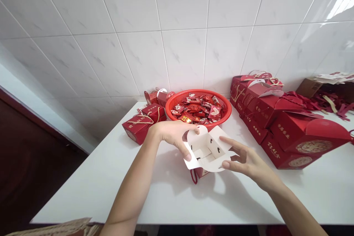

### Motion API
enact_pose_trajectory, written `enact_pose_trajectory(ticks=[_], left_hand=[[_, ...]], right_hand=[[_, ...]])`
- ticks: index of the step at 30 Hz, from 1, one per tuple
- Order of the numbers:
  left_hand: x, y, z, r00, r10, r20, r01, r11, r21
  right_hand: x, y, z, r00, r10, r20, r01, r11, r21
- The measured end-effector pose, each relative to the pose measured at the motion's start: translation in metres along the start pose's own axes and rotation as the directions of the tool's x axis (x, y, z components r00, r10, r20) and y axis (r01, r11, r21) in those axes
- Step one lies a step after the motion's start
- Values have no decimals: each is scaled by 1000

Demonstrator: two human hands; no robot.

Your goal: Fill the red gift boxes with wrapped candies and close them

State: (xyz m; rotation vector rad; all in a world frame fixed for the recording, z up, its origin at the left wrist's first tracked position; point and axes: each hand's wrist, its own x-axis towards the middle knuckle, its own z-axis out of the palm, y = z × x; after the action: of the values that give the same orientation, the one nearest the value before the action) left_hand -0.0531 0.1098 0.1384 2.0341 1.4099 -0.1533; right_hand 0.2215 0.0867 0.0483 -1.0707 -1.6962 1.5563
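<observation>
A small box point(205, 149) stands on the white table with its flaps spread, showing a white inside and a red outside. My left hand point(177, 136) grips its left flaps between thumb and fingers. On the right side, my right hand point(242, 158) has its thumb and forefinger on the flaps, with the fingers apart. A red cord loop point(194, 177) hangs at the near left of the box. Just behind it, a red basket point(227, 112) holds many wrapped sweets point(197, 108).
Red boxes point(141, 125) with cords stand at the left of the basket. More red boxes point(290, 132) are stacked along the right. A brown carton point(308, 88) with red strips lies at the far right. Behind the table point(163, 199) rises a tiled wall point(182, 59).
</observation>
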Motion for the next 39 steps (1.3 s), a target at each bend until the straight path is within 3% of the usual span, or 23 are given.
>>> enact_pose_trajectory(ticks=[8, 12, 17, 19, 22, 26, 28, 29, 30, 31, 34, 37, 39], left_hand=[[9, -9, 0, 967, -133, 219, 183, 957, -225], [9, -8, -1, 955, -150, 256, 220, 937, -271], [5, -8, -2, 969, -110, 223, 175, 939, -295], [-1, -9, -5, 986, -64, 154, 110, 943, -314], [-10, -15, -12, 995, 19, -96, -45, 959, -279], [10, -30, -20, 880, 84, -468, -205, 955, -214], [37, -37, -22, 822, 85, -564, -232, 953, -195], [52, -40, -23, 817, 79, -572, -211, 963, -169], [67, -42, -24, 822, 57, -567, -149, 982, -118], [80, -43, -24, 854, 35, -520, -66, 997, -42], [107, -43, -23, 924, 21, -382, 4, 998, 63], [115, -40, -19, 956, -1, -292, 54, 983, 174], [116, -39, -17, 972, -46, -232, 124, 936, 331]], right_hand=[[4, 0, -5, 996, 58, 72, -67, 989, 129], [3, 3, -3, 997, 46, 65, -53, 994, 99], [12, -1, -11, 995, -71, 62, 74, 996, -41], [17, -10, -18, 988, -152, 32, 154, 983, -102], [32, -30, -29, 952, -295, -81, 282, 949, -144], [79, -48, -37, 911, -381, -160, 347, 915, -205], [113, -47, -37, 920, -367, -141, 314, 902, -295], [129, -45, -35, 925, -353, -139, 295, 900, -320], [145, -43, -34, 928, -347, -134, 285, 895, -342], [160, -41, -32, 930, -342, -133, 273, 887, -373], [190, -36, -29, 933, -350, -83, 271, 836, -476], [206, -35, -29, 945, -318, 83, 308, 772, -555], [214, -33, -29, 945, -265, 191, 326, 731, -599]])
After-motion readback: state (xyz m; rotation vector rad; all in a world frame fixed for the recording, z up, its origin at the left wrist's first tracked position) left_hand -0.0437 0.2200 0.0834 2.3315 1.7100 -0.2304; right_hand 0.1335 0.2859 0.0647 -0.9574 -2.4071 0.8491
